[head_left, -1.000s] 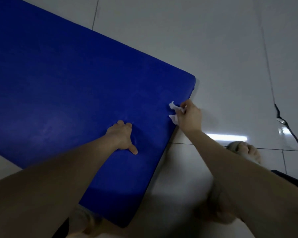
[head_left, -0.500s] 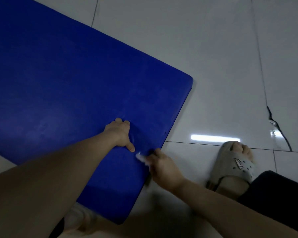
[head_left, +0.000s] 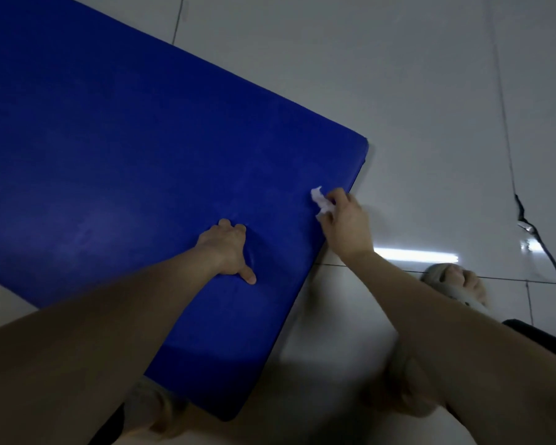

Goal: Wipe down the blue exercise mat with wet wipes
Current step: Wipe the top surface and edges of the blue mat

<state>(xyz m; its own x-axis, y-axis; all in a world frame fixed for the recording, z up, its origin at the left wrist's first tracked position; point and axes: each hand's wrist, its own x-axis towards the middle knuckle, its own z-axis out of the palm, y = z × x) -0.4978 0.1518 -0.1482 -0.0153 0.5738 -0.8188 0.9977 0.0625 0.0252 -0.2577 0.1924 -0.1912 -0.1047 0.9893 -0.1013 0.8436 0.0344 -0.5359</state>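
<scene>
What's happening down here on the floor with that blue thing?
A person is crouched over a blue exercise mat that lies on a tiled floor, cleaning it. The left hand presses down on the mat with curled fingers, denting it. The right hand pinches a crumpled white wipe against the mat close to its right edge, near the far corner. A foot in a sandal shows on the floor to the right.

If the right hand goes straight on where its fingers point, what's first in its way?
Only bare blue mat: the right hand, gripping the wet wipe, points toward the mat's far edge, then tile floor. Looks otherwise free.
</scene>
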